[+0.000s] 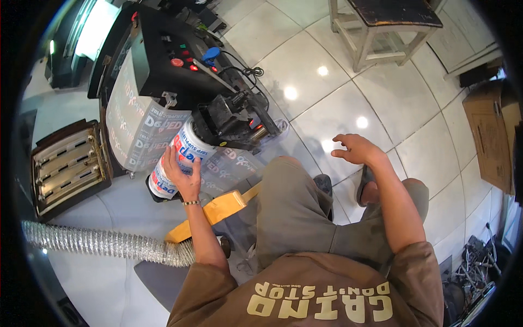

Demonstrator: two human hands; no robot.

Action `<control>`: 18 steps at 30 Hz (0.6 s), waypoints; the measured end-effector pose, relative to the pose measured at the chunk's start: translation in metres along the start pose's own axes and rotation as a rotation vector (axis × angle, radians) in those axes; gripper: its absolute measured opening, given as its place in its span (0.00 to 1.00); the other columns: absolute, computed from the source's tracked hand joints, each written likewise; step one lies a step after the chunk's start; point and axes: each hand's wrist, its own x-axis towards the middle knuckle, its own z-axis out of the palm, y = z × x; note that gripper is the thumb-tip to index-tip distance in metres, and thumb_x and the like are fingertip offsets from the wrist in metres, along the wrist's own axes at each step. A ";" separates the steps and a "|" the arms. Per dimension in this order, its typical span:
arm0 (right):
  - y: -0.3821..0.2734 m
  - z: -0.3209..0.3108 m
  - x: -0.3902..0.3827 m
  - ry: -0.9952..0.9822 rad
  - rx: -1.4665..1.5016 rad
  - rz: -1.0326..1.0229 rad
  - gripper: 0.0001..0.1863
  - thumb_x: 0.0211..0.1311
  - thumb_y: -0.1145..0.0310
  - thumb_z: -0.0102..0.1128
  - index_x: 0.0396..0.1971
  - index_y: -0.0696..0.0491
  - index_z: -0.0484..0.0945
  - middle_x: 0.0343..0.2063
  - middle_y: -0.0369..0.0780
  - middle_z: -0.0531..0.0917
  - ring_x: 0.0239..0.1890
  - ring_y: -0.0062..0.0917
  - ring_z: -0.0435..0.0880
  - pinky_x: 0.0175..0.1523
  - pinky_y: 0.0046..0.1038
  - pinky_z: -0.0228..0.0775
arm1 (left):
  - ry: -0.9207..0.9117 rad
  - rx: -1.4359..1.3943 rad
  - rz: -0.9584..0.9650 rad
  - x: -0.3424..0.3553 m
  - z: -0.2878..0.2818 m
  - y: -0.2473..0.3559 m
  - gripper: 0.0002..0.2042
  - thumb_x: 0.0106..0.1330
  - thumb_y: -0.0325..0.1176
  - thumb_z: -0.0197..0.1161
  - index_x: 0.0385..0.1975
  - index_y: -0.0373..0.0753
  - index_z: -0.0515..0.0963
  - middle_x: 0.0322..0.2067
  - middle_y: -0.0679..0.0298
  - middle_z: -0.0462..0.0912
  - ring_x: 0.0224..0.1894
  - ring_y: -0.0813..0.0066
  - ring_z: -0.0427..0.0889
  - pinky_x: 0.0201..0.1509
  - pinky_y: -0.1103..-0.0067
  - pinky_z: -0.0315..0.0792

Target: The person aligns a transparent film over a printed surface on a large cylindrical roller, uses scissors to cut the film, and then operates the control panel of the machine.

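A thick white roll of film [204, 146] with blue and red print lies slantwise on a black machine [158, 60]. My left hand [180, 171] is closed over its lower part, fingers on one side and thumb on the other. From the machine hangs a pale printed film sheet [133, 114], and more of it shows behind the roll. Out over the floor, above my knee, my right hand [355, 149] is held in the air with fingers bent and apart, nothing in it.
A silver flexible duct [114, 242] runs in from the left, beside a long yellow bar [223, 210]. Left of the machine sits a brown metal tray-like unit [71, 166]. A wooden stool [395, 13] and cardboard box [487, 136] stand on the tiled floor [348, 103].
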 end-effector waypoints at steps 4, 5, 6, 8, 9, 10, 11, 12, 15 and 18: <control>0.001 0.001 -0.001 0.019 -0.017 -0.007 0.32 0.64 0.48 0.59 0.61 0.53 0.70 0.47 0.48 0.82 0.52 0.43 0.79 0.56 0.40 0.72 | -0.002 0.011 0.028 -0.001 -0.001 0.003 0.38 0.52 0.41 0.72 0.63 0.35 0.67 0.64 0.49 0.66 0.67 0.48 0.62 0.71 0.58 0.51; 0.001 0.000 -0.001 0.015 -0.006 0.006 0.32 0.63 0.48 0.60 0.61 0.53 0.70 0.48 0.49 0.82 0.53 0.43 0.79 0.56 0.39 0.72 | -0.006 0.007 0.015 -0.001 -0.001 0.004 0.38 0.51 0.41 0.73 0.63 0.35 0.67 0.64 0.49 0.66 0.67 0.48 0.62 0.71 0.57 0.51; -0.001 0.000 -0.001 0.011 0.007 0.019 0.32 0.63 0.49 0.60 0.60 0.53 0.71 0.49 0.49 0.82 0.53 0.42 0.79 0.57 0.39 0.71 | -0.011 0.004 0.004 -0.002 -0.002 0.004 0.38 0.51 0.42 0.73 0.63 0.36 0.67 0.64 0.50 0.66 0.67 0.48 0.62 0.71 0.57 0.51; -0.004 -0.003 -0.001 0.008 0.007 0.025 0.31 0.62 0.49 0.61 0.60 0.52 0.71 0.50 0.50 0.81 0.54 0.42 0.80 0.58 0.38 0.71 | 0.009 -0.010 -0.007 -0.002 0.000 0.001 0.39 0.50 0.42 0.73 0.63 0.37 0.67 0.65 0.50 0.65 0.67 0.48 0.62 0.71 0.57 0.50; -0.006 -0.003 -0.002 0.004 0.021 0.040 0.31 0.62 0.49 0.61 0.60 0.52 0.72 0.52 0.51 0.80 0.54 0.42 0.80 0.58 0.38 0.71 | 0.017 -0.017 -0.004 -0.002 -0.001 0.000 0.38 0.49 0.41 0.73 0.63 0.38 0.67 0.65 0.50 0.65 0.67 0.48 0.62 0.71 0.57 0.50; -0.007 -0.003 -0.002 0.000 0.008 0.032 0.31 0.62 0.49 0.61 0.60 0.52 0.72 0.52 0.51 0.80 0.54 0.42 0.80 0.58 0.38 0.71 | 0.025 -0.023 -0.002 -0.002 -0.002 -0.001 0.38 0.49 0.41 0.74 0.63 0.39 0.68 0.65 0.50 0.65 0.67 0.48 0.62 0.71 0.57 0.50; -0.009 -0.002 -0.002 0.010 0.009 0.043 0.31 0.62 0.49 0.62 0.59 0.53 0.72 0.50 0.52 0.81 0.53 0.43 0.81 0.57 0.38 0.72 | 0.025 -0.019 -0.001 -0.004 -0.004 -0.003 0.38 0.48 0.41 0.74 0.62 0.39 0.68 0.65 0.50 0.65 0.67 0.49 0.62 0.71 0.57 0.50; -0.008 -0.002 -0.002 0.024 0.007 0.058 0.31 0.62 0.49 0.62 0.59 0.53 0.73 0.49 0.53 0.82 0.52 0.43 0.81 0.55 0.37 0.73 | 0.035 -0.022 -0.012 -0.004 -0.003 -0.003 0.38 0.48 0.41 0.74 0.62 0.39 0.68 0.65 0.50 0.65 0.67 0.49 0.62 0.71 0.57 0.50; 0.003 0.002 0.000 0.042 -0.014 0.067 0.31 0.61 0.49 0.63 0.58 0.53 0.73 0.49 0.52 0.82 0.51 0.43 0.82 0.55 0.38 0.73 | 0.051 -0.048 -0.017 -0.003 -0.002 -0.002 0.38 0.47 0.41 0.74 0.62 0.40 0.69 0.65 0.52 0.66 0.67 0.51 0.62 0.72 0.57 0.48; -0.001 0.004 -0.002 0.037 -0.047 0.101 0.31 0.61 0.49 0.63 0.59 0.53 0.73 0.48 0.52 0.82 0.50 0.43 0.82 0.54 0.38 0.74 | 0.053 -0.052 -0.050 -0.007 -0.005 -0.006 0.37 0.48 0.41 0.74 0.62 0.41 0.70 0.64 0.52 0.66 0.67 0.52 0.62 0.72 0.57 0.47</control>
